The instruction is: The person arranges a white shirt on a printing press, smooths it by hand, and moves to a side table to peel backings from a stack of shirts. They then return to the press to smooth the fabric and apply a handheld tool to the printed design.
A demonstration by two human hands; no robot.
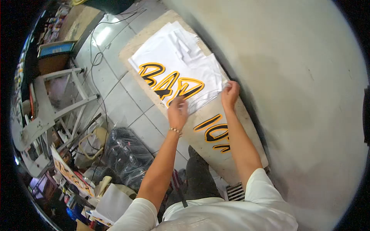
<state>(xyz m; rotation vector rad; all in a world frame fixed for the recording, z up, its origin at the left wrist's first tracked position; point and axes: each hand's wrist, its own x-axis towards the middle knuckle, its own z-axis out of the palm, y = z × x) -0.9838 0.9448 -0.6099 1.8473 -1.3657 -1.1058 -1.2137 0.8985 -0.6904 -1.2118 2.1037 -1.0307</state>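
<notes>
Head view: a long padded work board (246, 127) runs away from the person, its right edge against a pale wall (300, 77). A white T-shirt (181, 57) lies flat on the far half of the board. It bears black "BAD" lettering (169, 81) rimmed in orange near the left edge. A clear film sheet (204, 101) lies over the shirt's near hem.

The left hand (178, 111), with a beaded bracelet (175, 131) at the wrist, sits on the film's near edge. Its fingers are curled under and seem to pinch the film, though the back of the hand hides the tips. The right hand (230, 94) pinches the film's corner between thumb and fingers, close to the board's right edge.

Nearer the person, more black-and-orange letters (214, 133) lie directly on the bare board. Left of the board is a tiled floor (127, 100) with a white wooden frame (61, 104) and a black plastic bag (127, 154).

Risks, as I judge them:
- An uneven pull between the two hands could crease the film.
- It could also drag the shirt askew, so the lettering sits crooked.
- The loose letters just below the wrists could be brushed out of place by a forearm.
</notes>
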